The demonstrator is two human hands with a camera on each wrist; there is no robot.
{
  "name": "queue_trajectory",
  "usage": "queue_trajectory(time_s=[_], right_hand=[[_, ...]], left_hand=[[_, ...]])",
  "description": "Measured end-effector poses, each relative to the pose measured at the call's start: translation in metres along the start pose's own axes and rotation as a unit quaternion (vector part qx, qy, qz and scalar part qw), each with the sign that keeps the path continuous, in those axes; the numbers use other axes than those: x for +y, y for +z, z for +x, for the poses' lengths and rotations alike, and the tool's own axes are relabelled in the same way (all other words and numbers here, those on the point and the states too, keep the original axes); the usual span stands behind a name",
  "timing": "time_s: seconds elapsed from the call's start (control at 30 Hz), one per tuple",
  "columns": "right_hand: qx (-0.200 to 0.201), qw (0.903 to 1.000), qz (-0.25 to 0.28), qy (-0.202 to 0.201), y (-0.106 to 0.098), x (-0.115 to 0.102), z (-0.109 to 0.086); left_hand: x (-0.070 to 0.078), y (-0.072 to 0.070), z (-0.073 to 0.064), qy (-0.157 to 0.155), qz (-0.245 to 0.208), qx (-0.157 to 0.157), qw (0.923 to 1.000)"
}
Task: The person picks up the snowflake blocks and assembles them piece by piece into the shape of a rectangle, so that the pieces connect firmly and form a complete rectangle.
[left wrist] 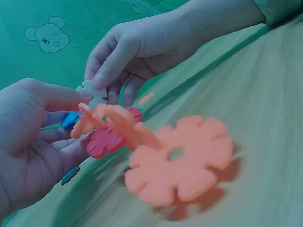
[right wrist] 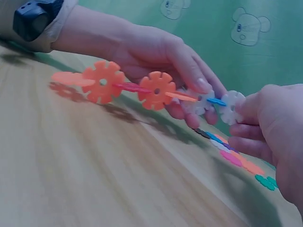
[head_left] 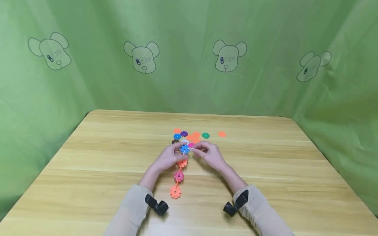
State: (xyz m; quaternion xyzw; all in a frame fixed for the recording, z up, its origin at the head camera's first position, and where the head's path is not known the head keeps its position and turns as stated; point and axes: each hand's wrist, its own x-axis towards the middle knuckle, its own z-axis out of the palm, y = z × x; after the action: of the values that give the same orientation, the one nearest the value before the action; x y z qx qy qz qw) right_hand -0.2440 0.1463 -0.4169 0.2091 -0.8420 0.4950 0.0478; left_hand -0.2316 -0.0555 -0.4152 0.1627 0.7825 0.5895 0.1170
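A chain of notched plastic snowflake discs stretches toward the front of the table, with an orange disc [head_left: 175, 192] at its near end and a pink disc [head_left: 178, 176] next to it. My left hand [head_left: 166, 158] grips the chain's far part, around a white disc beside a blue disc [right wrist: 217, 101]. My right hand [head_left: 212, 156] pinches the outer white disc [right wrist: 232, 108] between thumb and fingers. That white disc meets the blue one edge to edge; how deep the slots sit cannot be told. The near orange disc [left wrist: 180, 161] looms large in the left wrist view.
Loose discs lie just beyond my hands: a green disc [head_left: 205, 135], a purple disc [head_left: 184, 133], a blue one, a dark one, a pink disc [head_left: 191, 145] and several orange ones. One orange disc [head_left: 222, 134] lies apart on the right. Green curtains [head_left: 189, 91] surround the wooden table [head_left: 88, 183].
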Motion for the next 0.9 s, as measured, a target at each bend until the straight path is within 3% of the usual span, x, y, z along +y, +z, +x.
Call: queue_trajectory(time_s=[0.23,0.4,0.63,0.9], right_hand=[[0.049,0.9976,-0.001,0.049,-0.013,0.014,0.007],[0.077,0.9928,-0.046,0.080,-0.022,0.027,0.011],[0.052,0.9800,-0.172,0.085,-0.025,0.040,0.014],[0.024,0.9675,-0.228,0.106,-0.019,0.039,0.021]], left_hand=[[0.001,-0.005,0.000,-0.011,0.008,0.025,0.9996],[0.001,-0.006,-0.001,-0.011,0.002,0.027,0.9996],[0.001,-0.008,0.000,-0.012,0.002,0.026,0.9996],[0.000,-0.008,0.000,-0.014,0.021,0.021,0.9995]])
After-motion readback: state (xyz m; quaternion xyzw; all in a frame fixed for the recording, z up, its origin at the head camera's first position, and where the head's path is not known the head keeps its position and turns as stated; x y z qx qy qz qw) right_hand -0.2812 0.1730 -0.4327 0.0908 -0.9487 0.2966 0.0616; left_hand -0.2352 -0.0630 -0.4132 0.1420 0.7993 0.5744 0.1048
